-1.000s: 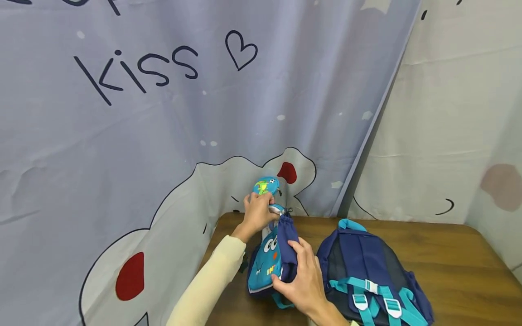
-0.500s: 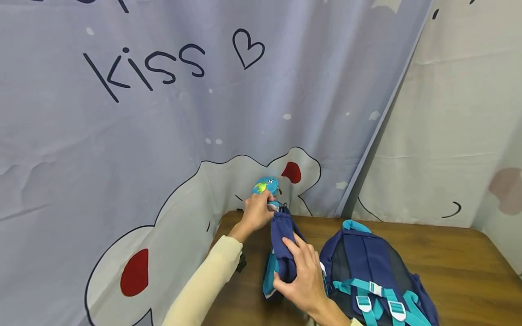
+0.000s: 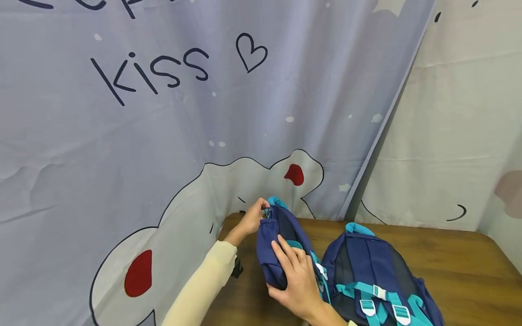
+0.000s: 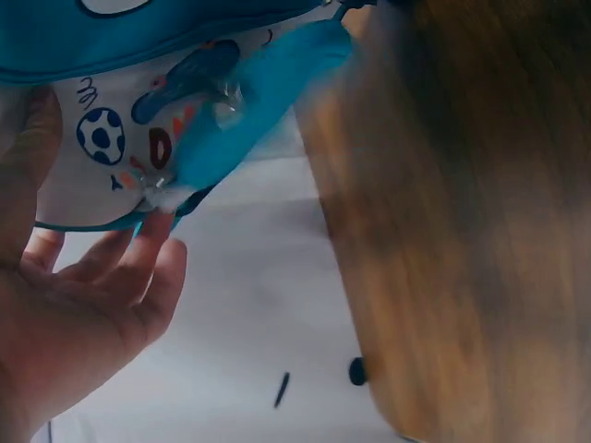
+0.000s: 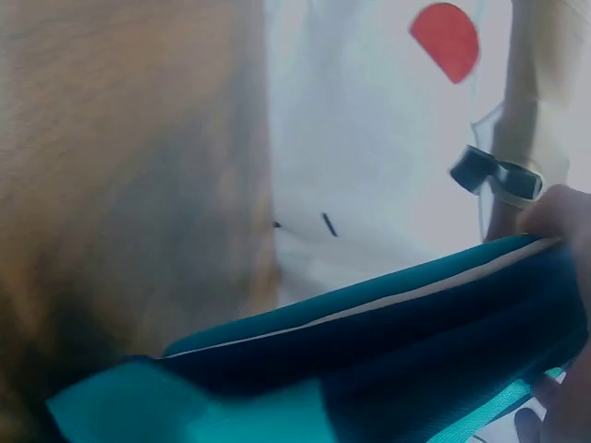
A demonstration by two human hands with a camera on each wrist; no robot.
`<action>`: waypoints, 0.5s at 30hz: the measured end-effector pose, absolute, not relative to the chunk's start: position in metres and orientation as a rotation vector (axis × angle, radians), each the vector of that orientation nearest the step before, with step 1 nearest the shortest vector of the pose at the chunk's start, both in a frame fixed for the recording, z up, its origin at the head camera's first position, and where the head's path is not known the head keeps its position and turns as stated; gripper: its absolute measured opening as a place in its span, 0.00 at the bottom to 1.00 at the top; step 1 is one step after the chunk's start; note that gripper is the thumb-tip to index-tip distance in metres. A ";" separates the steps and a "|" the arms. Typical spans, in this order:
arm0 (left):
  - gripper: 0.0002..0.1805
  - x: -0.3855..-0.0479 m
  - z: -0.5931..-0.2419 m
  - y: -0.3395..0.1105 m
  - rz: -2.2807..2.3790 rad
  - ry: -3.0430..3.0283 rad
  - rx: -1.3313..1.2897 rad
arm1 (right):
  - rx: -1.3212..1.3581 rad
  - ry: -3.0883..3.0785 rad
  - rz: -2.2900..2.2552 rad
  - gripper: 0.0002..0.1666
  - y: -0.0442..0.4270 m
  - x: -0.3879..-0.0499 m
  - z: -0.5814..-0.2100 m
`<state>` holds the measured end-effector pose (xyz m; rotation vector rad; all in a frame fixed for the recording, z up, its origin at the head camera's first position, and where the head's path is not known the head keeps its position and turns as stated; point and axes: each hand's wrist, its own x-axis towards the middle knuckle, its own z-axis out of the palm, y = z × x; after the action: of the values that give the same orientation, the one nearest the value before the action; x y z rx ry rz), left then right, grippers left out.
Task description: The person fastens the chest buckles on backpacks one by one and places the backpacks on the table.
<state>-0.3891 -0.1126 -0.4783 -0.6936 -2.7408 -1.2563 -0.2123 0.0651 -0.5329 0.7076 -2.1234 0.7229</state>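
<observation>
A navy and teal backpack (image 3: 271, 253) is held tilted above the table, its side pocket and strapped back in the head view. At its top, my left hand (image 3: 251, 220) grips the upper edge, the fingertips partly hidden. In the left wrist view that hand (image 4: 92, 295) has thumb and fingers around the bag's white printed panel (image 4: 69, 180); a blurred teal pouch (image 4: 263, 101) hangs across it. My right hand (image 3: 297, 280) holds the lower side, fingers spread over the navy fabric. The right wrist view has a dark blue side with teal edging (image 5: 369, 323), held at its right end.
A second navy backpack (image 3: 367, 258) with teal straps lies on the wooden table (image 3: 461, 262), right beside the held one. Behind the table hangs a printed curtain (image 3: 183, 127). A small black device is at the left wrist.
The held backpack has turned, so its teal front face has gone from view and its strapped back shows. The round blue pouch by my left hand is no longer visible in the head view.
</observation>
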 end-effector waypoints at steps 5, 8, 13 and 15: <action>0.20 -0.396 -0.488 -0.123 -1.465 -2.724 -0.711 | 0.634 -2.248 0.548 0.78 0.063 -0.211 -0.551; 0.22 -0.398 -0.491 -0.130 -1.562 -2.754 -0.717 | 0.596 -2.310 0.433 0.80 0.063 -0.210 -0.560; 0.26 -0.398 -0.487 -0.144 -1.540 -2.856 -0.734 | 0.588 -2.369 0.364 0.78 0.061 -0.212 -0.568; 0.27 -0.396 -0.483 -0.149 -1.504 -2.917 -0.688 | 0.591 -2.392 0.377 0.77 0.060 -0.213 -0.571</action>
<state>-0.3964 -0.1490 -0.4826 -0.6881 -2.9168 -1.5044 -0.2127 0.0601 -0.5708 0.5905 -2.3923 0.3765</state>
